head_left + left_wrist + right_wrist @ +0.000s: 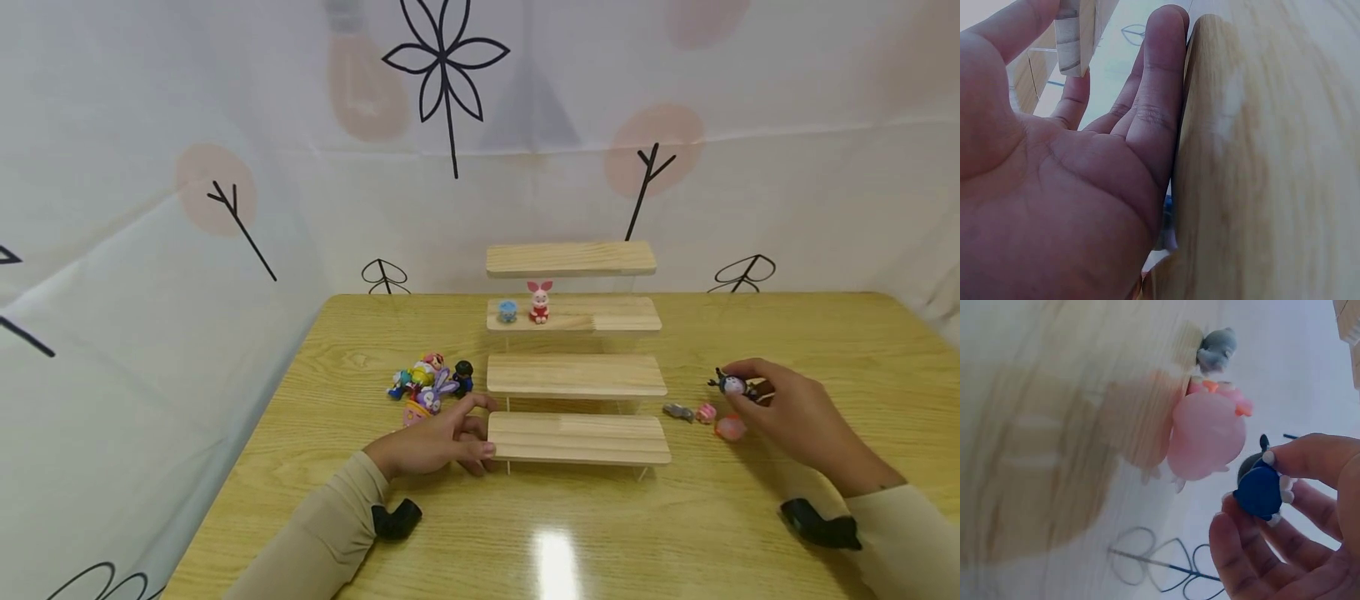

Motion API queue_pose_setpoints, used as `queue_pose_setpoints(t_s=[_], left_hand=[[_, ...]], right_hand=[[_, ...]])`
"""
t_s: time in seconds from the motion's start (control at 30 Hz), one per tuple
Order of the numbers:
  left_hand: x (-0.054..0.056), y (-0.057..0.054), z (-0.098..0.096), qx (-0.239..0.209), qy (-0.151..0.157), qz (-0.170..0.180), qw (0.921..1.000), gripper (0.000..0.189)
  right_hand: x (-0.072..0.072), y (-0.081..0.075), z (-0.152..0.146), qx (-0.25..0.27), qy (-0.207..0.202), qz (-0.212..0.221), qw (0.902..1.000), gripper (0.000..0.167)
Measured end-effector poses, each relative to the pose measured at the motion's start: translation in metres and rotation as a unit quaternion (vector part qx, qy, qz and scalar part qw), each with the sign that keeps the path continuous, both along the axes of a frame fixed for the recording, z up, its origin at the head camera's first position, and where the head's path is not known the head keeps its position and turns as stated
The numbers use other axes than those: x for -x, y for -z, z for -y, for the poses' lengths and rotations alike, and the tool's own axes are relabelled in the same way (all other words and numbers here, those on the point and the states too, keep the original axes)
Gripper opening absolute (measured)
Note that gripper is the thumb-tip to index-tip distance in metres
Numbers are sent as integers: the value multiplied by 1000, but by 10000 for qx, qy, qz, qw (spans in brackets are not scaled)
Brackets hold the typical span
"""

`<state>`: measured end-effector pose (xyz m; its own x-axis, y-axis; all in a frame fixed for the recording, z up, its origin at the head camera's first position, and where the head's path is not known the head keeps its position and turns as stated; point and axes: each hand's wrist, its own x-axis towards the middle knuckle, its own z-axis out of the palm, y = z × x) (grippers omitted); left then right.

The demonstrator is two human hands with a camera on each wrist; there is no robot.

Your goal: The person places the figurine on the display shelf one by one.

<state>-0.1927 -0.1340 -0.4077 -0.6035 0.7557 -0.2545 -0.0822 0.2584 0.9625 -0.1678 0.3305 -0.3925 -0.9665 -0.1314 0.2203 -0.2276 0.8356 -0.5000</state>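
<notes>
My left hand grips the left end of the lowest board of a wooden tiered display shelf, thumb at the front corner. In the left wrist view, the board's end lies between thumb and forefinger; the other fingers extend along the tabletop. Right of the shelf, my right hand pinches a small dark figurine with a pale face, held above the table. The right wrist view shows its blue back. Below it lie a pink figurine, a smaller pink one and a grey one.
On the third board up stand a small blue figurine and a pink piglet figurine. Left of the shelf lies a pile of colourful figurines, with a dark-clothed one beside it. A patterned white cloth hangs behind the table.
</notes>
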Motion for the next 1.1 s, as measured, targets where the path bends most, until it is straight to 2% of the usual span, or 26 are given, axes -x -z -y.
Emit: queue_pose_setpoints(t_s=[0.37, 0.67, 1.1], left_hand=[[0, 0, -1, 72, -87, 17, 9999, 50], [1, 0, -1, 60, -90, 42, 9999, 50], [-1, -1, -2, 84, -74, -12, 9999, 50]], right_hand=[[-8, -6, 12, 297, -97, -911, 9953, 33], [-13, -15, 27, 216, -218, -1845, 9824, 38], [-22, -29, 47, 332, -368, -2618, 9639, 47]])
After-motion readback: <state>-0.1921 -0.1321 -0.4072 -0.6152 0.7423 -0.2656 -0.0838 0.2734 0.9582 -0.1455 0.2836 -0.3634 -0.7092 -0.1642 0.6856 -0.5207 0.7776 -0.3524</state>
